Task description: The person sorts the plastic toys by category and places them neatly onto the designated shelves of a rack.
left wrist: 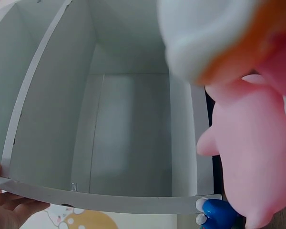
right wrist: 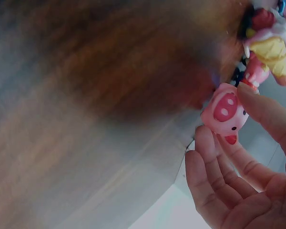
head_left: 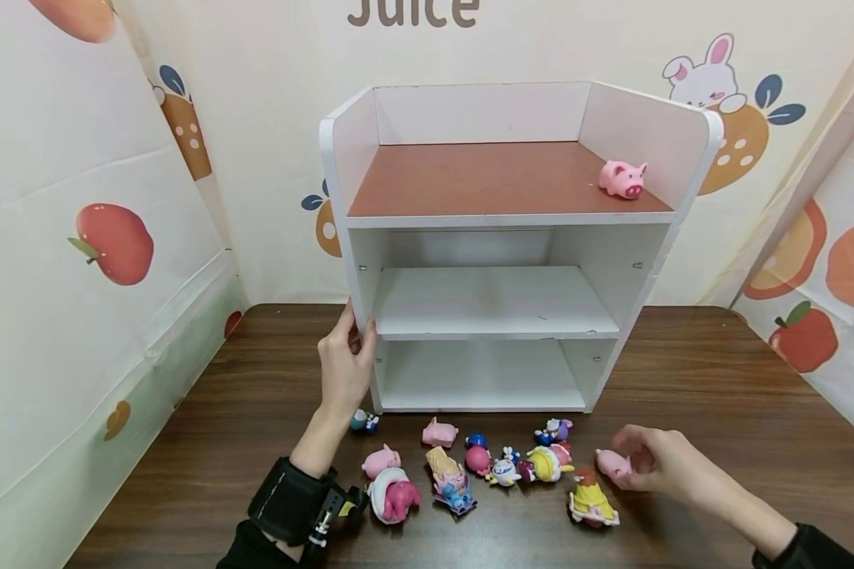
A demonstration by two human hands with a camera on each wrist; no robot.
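Note:
My right hand (head_left: 657, 462) pinches a small pink toy pig (head_left: 614, 466) between thumb and fingers, just right of a figurine in a yellow dress (head_left: 592, 499). In the right wrist view the snout of the pig (right wrist: 225, 110) faces the camera. My left hand (head_left: 346, 359) grips the left side panel of a white shelf unit (head_left: 483, 333), its thumb on the front edge. The left wrist view shows the fingers (left wrist: 31, 208) along that panel. Another pink pig (head_left: 622, 180) stands on the brown top shelf (head_left: 483, 178), at the right.
Before the shelf lie several toys: pink pigs (head_left: 439, 432), an ice-cream-cone figure (head_left: 451, 480), a white-and-pink figure (head_left: 393, 496), a yellow-and-white figure (head_left: 544, 464) and small blue ones. A blue toy (head_left: 364, 420) touches or nears the unit's lower left corner. Fruit-print sheets (head_left: 121, 245) surround the wooden table (head_left: 711, 379).

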